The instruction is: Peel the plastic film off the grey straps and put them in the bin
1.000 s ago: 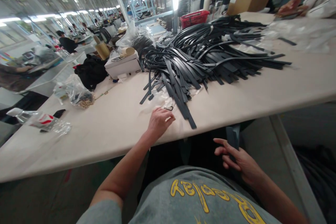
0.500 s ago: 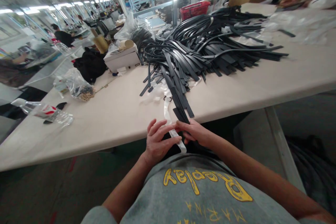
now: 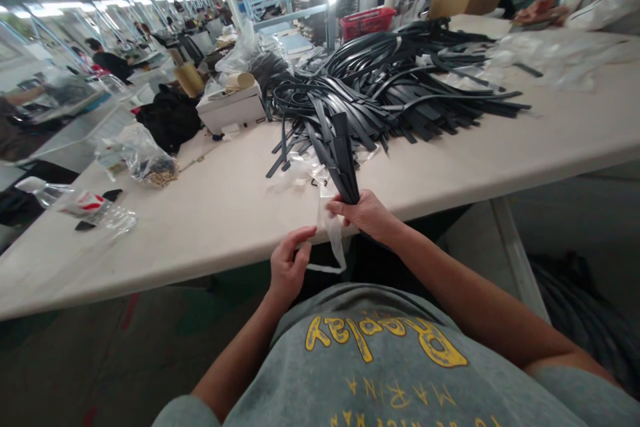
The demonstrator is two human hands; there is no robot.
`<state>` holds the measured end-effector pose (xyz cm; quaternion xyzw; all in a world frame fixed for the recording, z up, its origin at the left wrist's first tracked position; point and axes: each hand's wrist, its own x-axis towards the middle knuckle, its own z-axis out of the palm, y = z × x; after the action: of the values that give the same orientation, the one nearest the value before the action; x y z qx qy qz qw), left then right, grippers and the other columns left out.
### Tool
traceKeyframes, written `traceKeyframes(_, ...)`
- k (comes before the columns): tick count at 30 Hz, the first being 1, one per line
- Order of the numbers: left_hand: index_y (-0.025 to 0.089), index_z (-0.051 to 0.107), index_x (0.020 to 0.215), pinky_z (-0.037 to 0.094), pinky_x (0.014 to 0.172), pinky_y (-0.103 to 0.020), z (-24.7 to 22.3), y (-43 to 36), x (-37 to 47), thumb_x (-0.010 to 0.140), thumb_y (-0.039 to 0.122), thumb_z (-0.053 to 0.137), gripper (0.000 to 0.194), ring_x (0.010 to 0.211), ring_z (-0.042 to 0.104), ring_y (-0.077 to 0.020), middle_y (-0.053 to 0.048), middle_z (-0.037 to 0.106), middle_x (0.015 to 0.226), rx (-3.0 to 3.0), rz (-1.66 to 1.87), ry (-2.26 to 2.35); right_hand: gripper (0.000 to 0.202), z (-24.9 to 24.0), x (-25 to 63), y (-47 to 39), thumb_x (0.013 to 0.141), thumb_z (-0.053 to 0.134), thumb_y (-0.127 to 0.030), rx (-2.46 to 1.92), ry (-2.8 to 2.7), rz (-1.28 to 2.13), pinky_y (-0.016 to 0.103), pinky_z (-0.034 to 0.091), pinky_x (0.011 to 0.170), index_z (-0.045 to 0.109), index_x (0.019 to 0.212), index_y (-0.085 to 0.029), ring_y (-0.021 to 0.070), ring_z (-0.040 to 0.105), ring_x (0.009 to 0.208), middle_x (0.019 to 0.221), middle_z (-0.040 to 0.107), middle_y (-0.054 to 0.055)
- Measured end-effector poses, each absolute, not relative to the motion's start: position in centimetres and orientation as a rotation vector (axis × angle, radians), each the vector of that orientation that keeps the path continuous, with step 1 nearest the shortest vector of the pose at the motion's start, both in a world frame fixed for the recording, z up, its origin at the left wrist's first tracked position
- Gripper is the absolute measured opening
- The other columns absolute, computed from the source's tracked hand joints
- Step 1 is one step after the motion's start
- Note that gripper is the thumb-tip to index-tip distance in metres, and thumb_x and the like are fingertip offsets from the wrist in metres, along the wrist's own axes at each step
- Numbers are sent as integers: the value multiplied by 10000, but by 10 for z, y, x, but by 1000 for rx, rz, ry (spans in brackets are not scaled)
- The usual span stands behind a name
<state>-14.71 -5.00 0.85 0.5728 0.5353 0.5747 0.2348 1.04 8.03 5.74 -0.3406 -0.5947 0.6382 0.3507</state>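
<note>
- Strips [image 3: 344,163], dark and flat, are bunched in the right hand [image 3: 367,217], just right of the frame's middle, above the near edge of the worktop [image 3: 225,213]. Fingers are closed round them, probably to keep the bunch tight.
- White band [image 3: 336,240] hangs from that hand's fingers, dips past the edge and runs to the left hand [image 3: 291,267], lower centre. From my end that one looks curled onto it, I'd guess to keep the loose length under control.
- Heap [image 3: 370,97] of similar strips sits upper centre, many ends fanned toward the near edge, so I reckon they're easy to reach.
- Plastic bottle [image 3: 95,207] lies sideways at far left, handily out of the way.
</note>
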Motion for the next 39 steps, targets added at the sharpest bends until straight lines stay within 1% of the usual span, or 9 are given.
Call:
traceKeyframes(1,227,661,1116,513,906,-373,11,-45,-146,920,394,545,282,1012,655,-209,-73,713,1084,1370,1582,1398,281,57,9,81,648,758,-424,-878,-1573,1633,205,399,409,678,675,-156,77,478,455,606,654,-6)
traceKeyframes(3,199,651,1038,526,845,-341,20,-31,-142,833,481,639,349,917,666,-197,-58,721,976,1100,1540,1267,298,57,7,80,656,754,-441,-872,-1645,1590,212,401,419,683,692,-155,79,474,452,603,641,-11)
traceKeyframes(6,185,632,840,501,702,-259,32,-12,-135,656,435,807,356,714,628,-136,1,683,778,926,1466,1237,302,56,3,78,678,752,-450,-859,-1745,1479,217,399,440,684,704,-157,86,479,464,577,600,-26)
traceKeyframes(10,178,588,667,418,570,-216,37,-4,-129,578,412,850,362,555,518,-85,47,586,607,862,1385,1217,254,61,3,81,734,708,-412,-842,-1819,1304,216,391,467,687,714,-160,95,492,503,593,614,-16)
traceKeyframes(16,157,636,655,387,556,-220,28,-21,-129,599,389,842,314,532,477,-74,41,581,576,864,1201,1179,261,60,3,98,721,688,-408,-881,-1790,1299,212,391,439,676,700,-148,87,480,481,603,639,3)
traceKeyframes(26,141,731,762,411,617,-249,2,-28,-127,641,320,800,226,589,530,-100,-6,659,671,961,877,1155,304,60,-2,104,686,726,-434,-831,-1687,1383,187,407,420,669,719,-138,85,516,503,612,641,4)
traceKeyframes(30,145,710,728,417,641,-251,-3,-27,-122,630,308,796,208,616,544,-109,1,653,670,987,878,1136,281,67,-1,107,695,716,-413,-830,-1667,1360,181,409,424,661,720,-138,74,504,491,610,636,-4)
traceKeyframes(34,155,666,704,421,630,-245,-1,-30,-119,582,303,830,253,597,530,-102,31,613,638,939,903,1129,294,66,1,113,674,726,-421,-866,-1608,1387,172,397,409,647,714,-141,72,500,492,607,632,-7)
traceKeyframes(39,145,686,668,414,603,-242,4,-35,-120,671,382,784,257,574,526,-104,1,627,613,955,822,1111,314,64,4,114,670,743,-436,-892,-1558,1414,165,402,411,639,724,-145,81,526,518,618,637,-5)
